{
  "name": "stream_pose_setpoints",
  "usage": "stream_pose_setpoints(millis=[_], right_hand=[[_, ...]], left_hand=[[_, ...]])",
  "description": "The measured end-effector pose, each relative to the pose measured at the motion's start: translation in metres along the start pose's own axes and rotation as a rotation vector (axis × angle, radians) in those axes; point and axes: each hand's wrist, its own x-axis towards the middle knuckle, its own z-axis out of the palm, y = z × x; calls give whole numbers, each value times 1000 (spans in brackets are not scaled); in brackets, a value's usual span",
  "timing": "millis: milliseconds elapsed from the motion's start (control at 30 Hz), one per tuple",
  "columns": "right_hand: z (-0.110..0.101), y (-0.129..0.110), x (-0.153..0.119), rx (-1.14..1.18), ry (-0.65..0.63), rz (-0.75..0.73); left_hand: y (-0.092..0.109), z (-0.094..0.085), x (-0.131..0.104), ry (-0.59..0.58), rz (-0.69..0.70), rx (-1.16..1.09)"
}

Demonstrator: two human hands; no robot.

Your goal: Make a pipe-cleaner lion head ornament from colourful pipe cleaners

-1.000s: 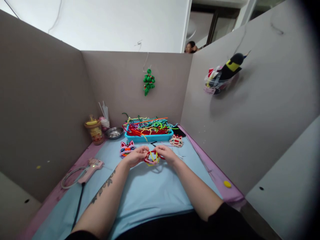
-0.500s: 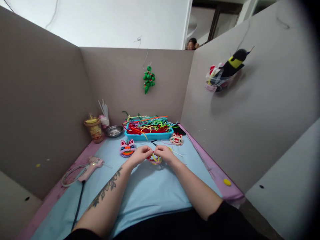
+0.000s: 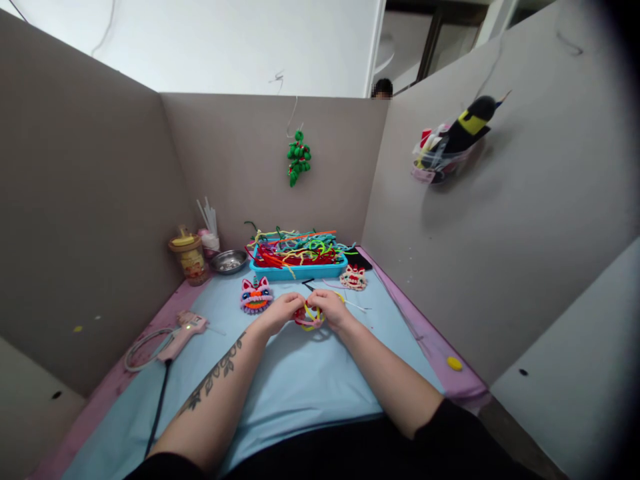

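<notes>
Between my hands is a small openwork piece of bent pipe cleaners in red, yellow and pink. My left hand pinches its left side. The fingers of my right hand close on its upper right part. Fingertips hide some of the piece. Just left of my left hand lies a purple, pink and orange lion-head figure. A cream and red figure of similar shape sits beyond my right hand. Dark-tipped scissors or tweezers, partly covered, lie behind my hands.
A blue tray heaped with coloured pipe cleaners stands at the back. Beside it are a metal bowl and a lidded cup. A pink glue gun with its cable lies left. Grey panels enclose the table; a person's head shows above the back panel.
The pipe-cleaner piece has tilted slightly between my fingers, so more of its yellow and pink loops show. Both hands keep their grip, nearly in place. The person behind the panel has lowered their head.
</notes>
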Motion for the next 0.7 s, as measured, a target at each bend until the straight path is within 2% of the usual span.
stream_pose_setpoints(millis=[267,467,700], right_hand=[[1,0,-2,31,-22,-10],[-4,0,0,-23,-12,-21],[-5,-7,-3,-49,-107,-49]], left_hand=[[12,3,-8,-98,-68,-271],[12,0,-9,-107,-75,-333],[10,-2,-10,-156,-165,-297]])
